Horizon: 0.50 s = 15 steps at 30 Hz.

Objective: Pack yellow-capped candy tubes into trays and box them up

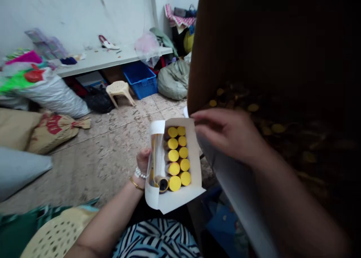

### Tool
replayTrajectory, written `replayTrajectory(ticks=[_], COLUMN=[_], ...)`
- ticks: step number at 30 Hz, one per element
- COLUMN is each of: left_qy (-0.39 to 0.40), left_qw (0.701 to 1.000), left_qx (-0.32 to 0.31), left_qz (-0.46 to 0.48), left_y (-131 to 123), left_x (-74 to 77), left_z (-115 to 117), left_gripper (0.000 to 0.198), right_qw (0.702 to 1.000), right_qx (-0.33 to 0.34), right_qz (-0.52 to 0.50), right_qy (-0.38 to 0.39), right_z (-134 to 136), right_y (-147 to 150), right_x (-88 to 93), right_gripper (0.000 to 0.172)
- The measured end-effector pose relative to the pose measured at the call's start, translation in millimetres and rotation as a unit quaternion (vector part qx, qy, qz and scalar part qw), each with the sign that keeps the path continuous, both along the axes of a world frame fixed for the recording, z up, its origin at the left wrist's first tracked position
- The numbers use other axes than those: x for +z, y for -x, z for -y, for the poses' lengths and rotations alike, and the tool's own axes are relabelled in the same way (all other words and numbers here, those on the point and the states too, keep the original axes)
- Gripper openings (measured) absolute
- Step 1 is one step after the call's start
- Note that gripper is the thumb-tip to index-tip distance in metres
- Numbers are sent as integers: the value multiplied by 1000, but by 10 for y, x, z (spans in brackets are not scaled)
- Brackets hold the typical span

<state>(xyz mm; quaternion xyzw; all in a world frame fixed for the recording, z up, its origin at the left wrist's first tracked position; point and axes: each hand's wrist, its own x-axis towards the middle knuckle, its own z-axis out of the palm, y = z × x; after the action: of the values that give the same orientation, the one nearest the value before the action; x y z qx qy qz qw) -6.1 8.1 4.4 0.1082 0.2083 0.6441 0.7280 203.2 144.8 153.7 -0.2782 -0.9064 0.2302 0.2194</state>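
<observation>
My left hand (143, 158) grips a small white carton (196, 153) from its left side, with most of the fingers hidden behind it. Rows of cylinders with flat yellow ends (174, 169) stand packed inside. At the carton's lower left, one cylinder (163, 184) shows a dark, hollow-looking end. My right hand (225, 132) is blurred at the carton's upper right corner, beside the edge of a large cardboard box (194, 81). Its fingers are partly bent, and whether they hold anything cannot be made out. More yellow-ended pieces (278, 128) lie in the dark of the large box.
A cream plastic stool (120, 88) and a blue crate (141, 77) stand by a white ledge (98, 59) along the wall. Stuffed sacks (60, 92) crowd the left side. Another perforated stool (56, 235) is at lower left, close to my left forearm.
</observation>
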Motion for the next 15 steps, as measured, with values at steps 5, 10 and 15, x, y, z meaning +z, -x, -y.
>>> replayTrajectory(ticks=[5, 10, 15], left_qy=[-48, -1, 20], left_qw=[998, 1000, 998], left_qx=[-28, 26, 44], left_qz=[31, 17, 27], left_y=[-169, -232, -269], left_x=[-37, -126, -132], left_z=[-188, -360, -398], left_gripper=[39, 48, 57], right_qw=[918, 895, 867], right_qx=[-250, -279, -306], right_qz=[290, 341, 390], right_qy=[-105, -68, -41], right_z=[-722, -910, -1034], right_y=[-391, -460, -553], right_x=[-191, -462, -378], right_gripper=[43, 52, 52])
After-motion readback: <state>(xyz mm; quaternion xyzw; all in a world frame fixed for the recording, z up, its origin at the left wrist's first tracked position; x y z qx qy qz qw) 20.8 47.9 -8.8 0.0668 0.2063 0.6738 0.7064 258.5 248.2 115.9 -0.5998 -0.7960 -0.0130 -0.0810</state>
